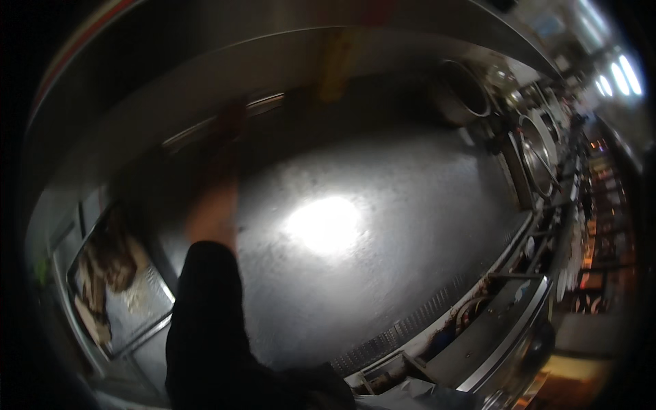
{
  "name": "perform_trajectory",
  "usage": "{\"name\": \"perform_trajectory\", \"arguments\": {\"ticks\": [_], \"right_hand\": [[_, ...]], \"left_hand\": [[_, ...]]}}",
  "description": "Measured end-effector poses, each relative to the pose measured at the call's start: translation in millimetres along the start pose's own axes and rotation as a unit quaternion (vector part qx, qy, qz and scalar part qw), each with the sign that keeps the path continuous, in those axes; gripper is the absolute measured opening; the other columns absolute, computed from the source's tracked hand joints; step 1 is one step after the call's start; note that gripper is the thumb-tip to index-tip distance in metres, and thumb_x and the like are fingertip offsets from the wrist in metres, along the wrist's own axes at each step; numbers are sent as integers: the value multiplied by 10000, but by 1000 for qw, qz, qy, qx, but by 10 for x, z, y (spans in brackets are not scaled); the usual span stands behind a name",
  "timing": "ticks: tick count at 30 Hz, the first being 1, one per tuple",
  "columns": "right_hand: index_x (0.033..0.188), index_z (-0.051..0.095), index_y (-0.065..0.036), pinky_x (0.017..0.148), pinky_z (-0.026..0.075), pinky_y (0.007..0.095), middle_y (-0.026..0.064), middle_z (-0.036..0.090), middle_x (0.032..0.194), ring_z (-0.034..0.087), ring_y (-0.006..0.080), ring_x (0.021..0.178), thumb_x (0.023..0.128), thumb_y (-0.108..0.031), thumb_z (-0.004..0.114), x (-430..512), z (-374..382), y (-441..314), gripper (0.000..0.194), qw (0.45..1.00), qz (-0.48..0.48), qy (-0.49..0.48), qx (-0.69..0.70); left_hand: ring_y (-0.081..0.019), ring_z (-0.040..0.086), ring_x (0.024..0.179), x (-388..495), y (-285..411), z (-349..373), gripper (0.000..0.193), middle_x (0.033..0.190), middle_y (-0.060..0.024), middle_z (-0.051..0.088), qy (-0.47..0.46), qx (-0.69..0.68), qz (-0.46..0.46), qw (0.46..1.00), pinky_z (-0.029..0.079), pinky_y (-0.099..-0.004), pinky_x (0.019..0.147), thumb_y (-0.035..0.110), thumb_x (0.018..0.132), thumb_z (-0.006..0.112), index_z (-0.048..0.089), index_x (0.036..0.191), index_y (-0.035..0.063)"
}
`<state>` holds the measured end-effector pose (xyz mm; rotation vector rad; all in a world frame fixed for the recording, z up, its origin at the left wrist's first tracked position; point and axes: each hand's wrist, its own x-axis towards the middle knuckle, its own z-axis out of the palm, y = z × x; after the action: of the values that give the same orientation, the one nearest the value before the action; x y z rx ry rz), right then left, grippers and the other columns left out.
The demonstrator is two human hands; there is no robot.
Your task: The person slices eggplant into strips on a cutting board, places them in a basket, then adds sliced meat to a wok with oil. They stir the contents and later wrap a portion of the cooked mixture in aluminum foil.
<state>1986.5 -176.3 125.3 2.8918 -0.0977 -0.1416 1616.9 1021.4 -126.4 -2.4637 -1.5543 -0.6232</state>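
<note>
My left hand [218,205] reaches forward from a black sleeve on the left of the view, over a wide, dull metal surface [410,246] with a bright glare spot. The hand is blurred, and its fingers fade into shadow, so what it holds or touches cannot be told. Just beyond, a thin shiny metal edge [265,102] runs slantwise. Left of the sleeve lies a metal tray [166,320] with brown pieces, perhaps meat, and pale bits. My right hand is out of view.
Large round metal pots [538,159] stand at the upper right. A perforated metal strip [400,328] borders the surface's lower right edge, beside a metal ledge [482,328]. A dark hood-like metal panel spans the top. A blurred yellow upright thing [335,66] shows beneath it.
</note>
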Motion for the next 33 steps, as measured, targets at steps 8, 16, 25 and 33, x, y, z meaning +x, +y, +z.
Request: {"name": "perform_trajectory", "arguments": {"ticks": [8,16,25,33], "right_hand": [[1214,752,-106,879,576,460,226,758,1131,732,319,950,1049,-426,557,-69,-544,-46,409,983,-158,90,12],[1198,732,-45,852,555,478,225,760,1065,710,376,953,1023,-316,637,-800,-124,-122,337,977,-167,29,126],[1096,761,-42,820,557,462,228,761,1072,705,372,928,1012,-374,653,-1710,-224,-293,359,952,-218,191,96],[1012,682,17,710,499,501,273,698,926,639,435,757,1060,-278,565,-1724,-518,-686,320,957,-218,174,86]], "left_hand": [[-375,528,1357,-2175,968,-1868,568,1464,-193,553,-73,-203,-28,976,433,-486,1122,112,912,650,528,1465,80],[-407,497,1367,-5222,-223,-4329,516,1503,-196,514,-114,-194,-130,966,415,-492,1121,89,886,696,561,1384,86],[-371,596,1280,-4857,-2098,-8046,403,1396,-178,627,361,66,-4,930,443,-469,1110,66,875,743,657,1267,27],[-311,654,1086,-4132,-3622,-9086,287,1164,-131,687,73,96,-93,988,505,-414,963,241,1016,652,653,1214,34]]}}
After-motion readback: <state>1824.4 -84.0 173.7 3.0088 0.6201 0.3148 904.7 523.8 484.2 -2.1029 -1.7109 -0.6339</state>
